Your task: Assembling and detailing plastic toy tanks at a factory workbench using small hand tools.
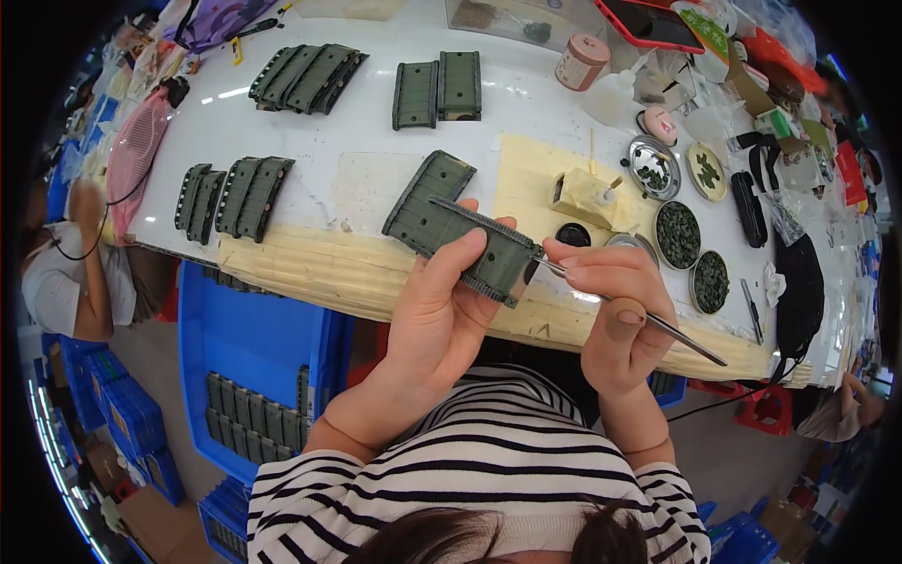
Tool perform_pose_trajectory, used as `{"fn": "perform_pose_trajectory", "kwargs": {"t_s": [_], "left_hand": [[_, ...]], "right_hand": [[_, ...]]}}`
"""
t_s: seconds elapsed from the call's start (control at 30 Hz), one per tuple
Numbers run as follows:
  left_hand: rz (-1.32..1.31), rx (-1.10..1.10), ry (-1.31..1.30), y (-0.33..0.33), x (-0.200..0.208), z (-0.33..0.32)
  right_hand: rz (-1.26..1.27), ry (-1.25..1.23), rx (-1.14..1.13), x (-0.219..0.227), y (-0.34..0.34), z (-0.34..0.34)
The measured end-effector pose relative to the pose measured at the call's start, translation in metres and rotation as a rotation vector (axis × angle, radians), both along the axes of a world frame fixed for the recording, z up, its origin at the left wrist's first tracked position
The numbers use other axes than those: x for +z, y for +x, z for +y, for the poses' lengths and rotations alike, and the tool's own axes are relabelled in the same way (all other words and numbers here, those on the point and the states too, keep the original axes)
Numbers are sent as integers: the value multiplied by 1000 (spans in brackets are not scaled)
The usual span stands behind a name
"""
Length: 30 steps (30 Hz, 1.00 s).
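My left hand (437, 305) is closed round a dark green molded plastic part (503, 258) with ridged edges and small holes, its thumb pressed on top. In my right hand (625, 320) are slim metal tweezers (691, 345), pinched between thumb and fingers. Their tip meets the right end of the held part; whether anything small sits in the tip cannot be made out. Just beyond the left hand, another green part (442, 176) is partly covered by the held one. Two round tins, an upper tin (678, 235) and a lower tin (710, 282), hold tiny dark green pieces right of my right hand.
More green parts stand in groups on the white table, at far left (305, 80), left (254, 197) and far middle (458, 86). A taped yellowish block (587, 199), a black pot (572, 235) and a pink jar (583, 62) are on the right. Below is a blue crate (254, 320).
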State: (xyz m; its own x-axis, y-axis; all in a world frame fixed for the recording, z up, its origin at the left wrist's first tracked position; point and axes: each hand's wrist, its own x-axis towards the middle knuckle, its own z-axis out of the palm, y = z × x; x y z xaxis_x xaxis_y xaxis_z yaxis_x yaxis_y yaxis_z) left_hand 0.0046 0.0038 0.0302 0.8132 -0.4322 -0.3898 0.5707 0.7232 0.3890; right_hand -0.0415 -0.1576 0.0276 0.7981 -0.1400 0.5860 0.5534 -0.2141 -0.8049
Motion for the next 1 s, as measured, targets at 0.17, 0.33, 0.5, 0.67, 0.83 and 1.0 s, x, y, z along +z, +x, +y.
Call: {"fn": "perform_pose_trajectory", "kwargs": {"t_s": [0.17,0.33,0.5,0.67,0.83,1.0], "left_hand": [[-2,20,5,-1,1,0],[-12,22,-1,-1,-1,1],[-20,22,-4,-2,-2,1],[-13,28,0,-3,-2,0],[-12,26,6,-3,-3,0],[-7,26,8,-3,-4,-1]], "right_hand": [[-13,-26,-9,2,1,2],[-14,-42,-17,1,1,3],[-18,-32,-14,0,1,3],[-20,13,-2,-4,1,3],[-32,46,4,-7,2,4],[-34,71,-1,-8,2,5]]}}
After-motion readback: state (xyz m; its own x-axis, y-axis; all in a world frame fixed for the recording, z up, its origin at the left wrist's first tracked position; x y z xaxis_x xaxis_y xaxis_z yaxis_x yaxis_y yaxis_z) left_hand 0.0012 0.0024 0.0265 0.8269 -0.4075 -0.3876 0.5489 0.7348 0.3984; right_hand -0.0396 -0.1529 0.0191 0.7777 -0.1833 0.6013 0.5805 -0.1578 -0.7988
